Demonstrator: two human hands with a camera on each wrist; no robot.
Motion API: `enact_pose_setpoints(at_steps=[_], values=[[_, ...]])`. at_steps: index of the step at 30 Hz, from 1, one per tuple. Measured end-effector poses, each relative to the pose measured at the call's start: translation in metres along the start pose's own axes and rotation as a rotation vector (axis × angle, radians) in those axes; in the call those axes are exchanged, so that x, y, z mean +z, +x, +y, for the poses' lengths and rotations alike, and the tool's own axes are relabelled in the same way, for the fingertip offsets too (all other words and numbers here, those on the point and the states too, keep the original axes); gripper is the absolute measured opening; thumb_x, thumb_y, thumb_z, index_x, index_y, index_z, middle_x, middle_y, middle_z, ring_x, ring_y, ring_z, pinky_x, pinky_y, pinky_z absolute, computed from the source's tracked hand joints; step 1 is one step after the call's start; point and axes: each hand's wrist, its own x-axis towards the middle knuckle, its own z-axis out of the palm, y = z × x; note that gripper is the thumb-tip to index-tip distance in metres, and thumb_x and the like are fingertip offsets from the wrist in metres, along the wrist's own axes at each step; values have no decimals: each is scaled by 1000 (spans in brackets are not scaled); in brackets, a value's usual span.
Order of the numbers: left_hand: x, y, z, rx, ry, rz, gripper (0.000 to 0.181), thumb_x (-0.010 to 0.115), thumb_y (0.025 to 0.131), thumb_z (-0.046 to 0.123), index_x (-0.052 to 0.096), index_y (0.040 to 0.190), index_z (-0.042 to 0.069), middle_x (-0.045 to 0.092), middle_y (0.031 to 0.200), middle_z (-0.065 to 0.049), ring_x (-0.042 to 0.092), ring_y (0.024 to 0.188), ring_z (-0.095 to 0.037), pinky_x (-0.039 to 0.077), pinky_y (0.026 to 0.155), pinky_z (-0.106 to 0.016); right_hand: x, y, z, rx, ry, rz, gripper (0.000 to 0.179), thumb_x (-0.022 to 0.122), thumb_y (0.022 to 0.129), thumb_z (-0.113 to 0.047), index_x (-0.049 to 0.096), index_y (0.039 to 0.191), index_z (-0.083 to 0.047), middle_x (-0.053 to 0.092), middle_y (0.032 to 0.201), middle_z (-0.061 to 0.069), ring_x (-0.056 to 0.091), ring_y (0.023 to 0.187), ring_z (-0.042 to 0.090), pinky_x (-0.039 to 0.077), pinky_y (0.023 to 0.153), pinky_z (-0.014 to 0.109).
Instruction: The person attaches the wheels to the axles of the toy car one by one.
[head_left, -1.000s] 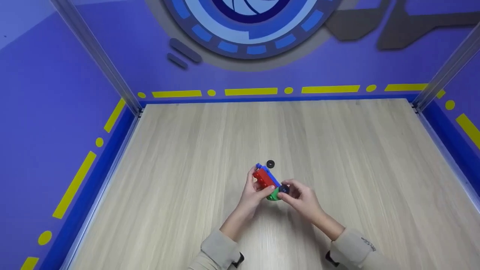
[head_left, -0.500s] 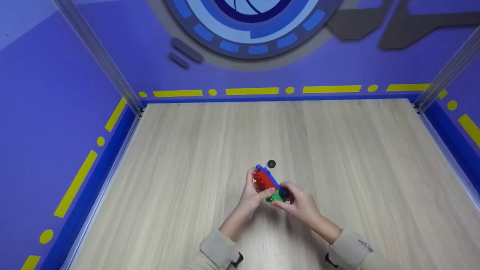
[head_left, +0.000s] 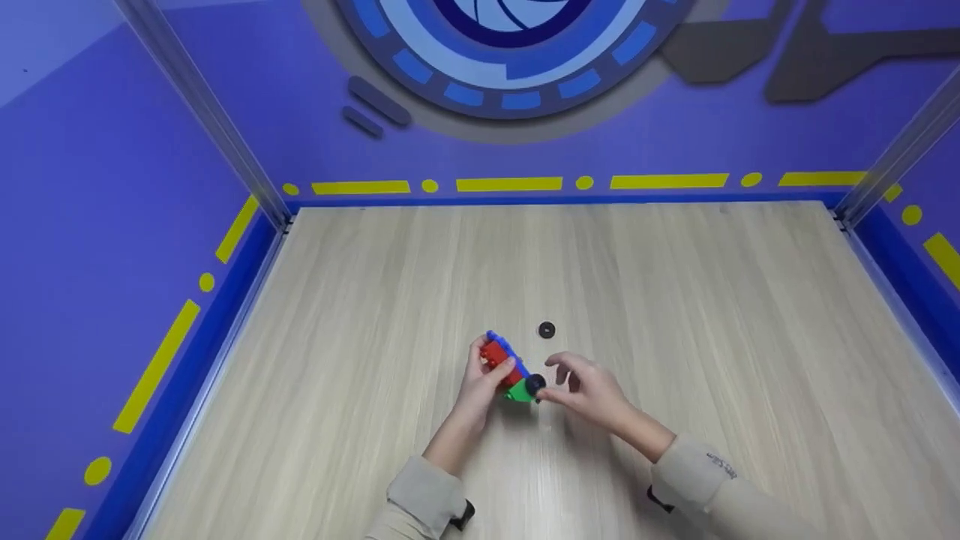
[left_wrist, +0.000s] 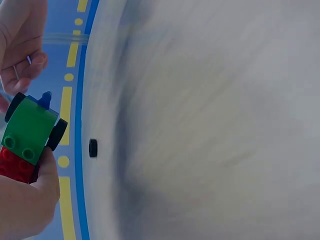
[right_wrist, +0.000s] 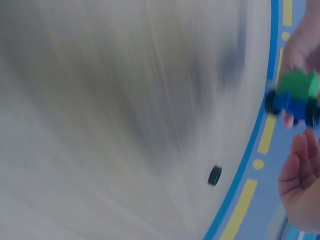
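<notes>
A toy car of building blocks, with a red middle, a green end (head_left: 517, 392) and a blue base, is gripped in my left hand (head_left: 472, 394), its thumb across the red block. Black wheels are fitted at both sides of the green end (left_wrist: 31, 127) in the left wrist view. My right hand (head_left: 592, 394) is beside that end, fingers relaxed, thumb tip close to the near wheel (head_left: 535, 385). A gap shows between this right hand (right_wrist: 305, 192) and the car in the right wrist view. One loose black wheel (head_left: 547, 330) lies on the table beyond the hands.
The wood-grain table (head_left: 360, 300) is bounded by a blue-purple back wall (head_left: 480, 161) with yellow markings and by similar walls at left and right. Metal posts (head_left: 202, 112) stand at the back corners.
The left hand has shifted left with the toy car, away from the loose wheel. The right hand's fingers have come off the wheel at the green end and spread apart.
</notes>
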Motion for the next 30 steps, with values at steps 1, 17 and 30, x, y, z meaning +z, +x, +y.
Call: enact_pose_setpoints(at_steps=[1, 17, 30], values=[[-3, 1, 0, -11, 2, 22, 63, 55, 86, 20, 19, 137, 13, 41, 129, -18, 48, 110, -27, 37, 96, -39, -1, 4, 2, 26, 20, -4, 37, 69, 73, -33, 58, 99, -9, 55, 74, 0, 49, 60, 12, 41, 54, 18], [-31, 8, 5, -126, -82, 140, 66, 52, 87, 25, 12, 139, 18, 25, 140, -17, 35, 123, -32, 31, 100, -46, 1, 54, 61, 483, 243, -4, 38, 63, 78, -9, 53, 114, -1, 53, 118, 18, 57, 80, 22, 45, 66, 28], [-36, 7, 2, -160, -57, 144, 66, 50, 88, 28, 11, 140, 18, 24, 141, -17, 33, 124, -33, 30, 100, -48, 13, 72, 63, 473, 124, -210, 53, 59, 77, -3, 44, 128, -5, 42, 133, 18, 48, 109, 31, 40, 89, 43]])
